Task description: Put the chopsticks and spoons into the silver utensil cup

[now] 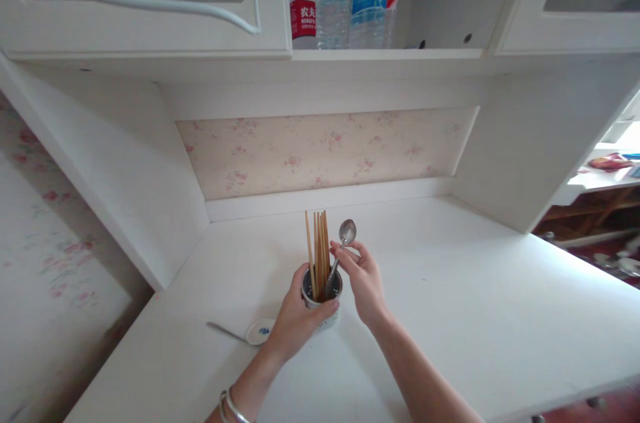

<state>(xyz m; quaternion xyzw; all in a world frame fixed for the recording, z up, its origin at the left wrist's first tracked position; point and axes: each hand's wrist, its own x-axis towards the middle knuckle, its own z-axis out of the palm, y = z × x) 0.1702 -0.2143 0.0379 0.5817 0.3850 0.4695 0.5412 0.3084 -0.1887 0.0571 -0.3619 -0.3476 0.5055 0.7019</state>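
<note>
My left hand (299,320) is wrapped round a utensil holder (327,323) that stands on the white desk. Several wooden chopsticks (321,246) rise from the holder. Between the fingertips of my right hand (361,271) is a metal spoon (347,231), bowl upward, its handle end inside the holder's mouth at the right of the chopsticks. To the left of my left hand, a second spoon (227,332) lies with one end on a small white dish (260,331) with a blue mark; my left hand partly covers the dish's right side.
Plastic bottles (334,10) stand in the open cabinet shelf above the desk (450,296). A white cable (125,0) hangs across the upper left cabinet door. Side panels (500,143) close in the desk left and right.
</note>
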